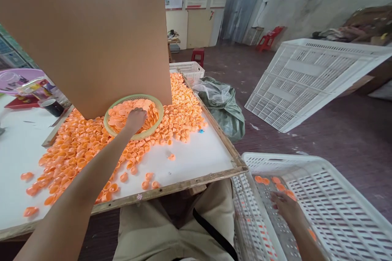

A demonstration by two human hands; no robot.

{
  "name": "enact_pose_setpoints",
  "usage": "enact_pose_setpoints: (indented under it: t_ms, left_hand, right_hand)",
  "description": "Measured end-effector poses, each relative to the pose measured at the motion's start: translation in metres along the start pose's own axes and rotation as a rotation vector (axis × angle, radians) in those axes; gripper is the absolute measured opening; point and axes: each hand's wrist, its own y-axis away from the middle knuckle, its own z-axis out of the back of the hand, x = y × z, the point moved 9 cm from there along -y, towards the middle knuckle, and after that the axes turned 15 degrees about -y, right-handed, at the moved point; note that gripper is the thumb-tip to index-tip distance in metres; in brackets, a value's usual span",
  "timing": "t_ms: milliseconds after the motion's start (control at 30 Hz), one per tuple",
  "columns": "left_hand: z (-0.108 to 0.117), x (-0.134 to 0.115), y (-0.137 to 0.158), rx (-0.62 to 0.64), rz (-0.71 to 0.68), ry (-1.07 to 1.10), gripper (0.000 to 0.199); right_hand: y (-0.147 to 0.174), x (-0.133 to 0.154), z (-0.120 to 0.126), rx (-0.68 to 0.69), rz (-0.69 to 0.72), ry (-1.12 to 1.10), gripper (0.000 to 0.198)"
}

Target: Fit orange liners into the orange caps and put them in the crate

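My left hand [136, 120] reaches into a round green basket [105, 121] heaped with flat orange discs [120, 111]. Its fingers curl down among the discs, and their tips are hidden. Around the basket, small orange cups [69, 153] lie in a wide pile on the white table [196, 159]. Low on the right, my right hand [286, 208] hangs over a white plastic crate [324, 165], palm down. The fingers there look loosely bent and apart, with nothing visible in them. Several orange pieces [280, 186] lie in the crate near those fingers.
A large cardboard sheet [92, 40] stands upright behind the basket. Wooden strips [214, 177] edge the table. Tilted white crates [288, 85] and a green sack [225, 110] are on the floor to the right. A dark cup [52, 107] stands at the left.
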Motion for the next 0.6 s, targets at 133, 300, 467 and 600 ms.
enact_pose_setpoints:
  t_ms: [133,300,467,600]
  left_hand:
    - [0.034,0.000,0.019,-0.173,0.132,0.125,0.025]
    - [0.041,-0.088,0.084,-0.115,0.064,0.554,0.018]
    - [-0.022,-0.167,0.136,0.175,-0.035,0.776,0.023]
    - [-0.062,-0.148,0.142,0.186,0.095,0.786,0.022]
  right_hand:
    - [0.005,0.062,-0.026,0.051,0.018,-0.057,0.037]
    - [0.057,0.173,-0.135,0.356,0.204,-0.383,0.041]
    - [0.124,0.219,-0.271,0.867,0.142,-0.513,0.037]
    - [0.135,0.211,-0.319,0.962,0.093,-0.496,0.019]
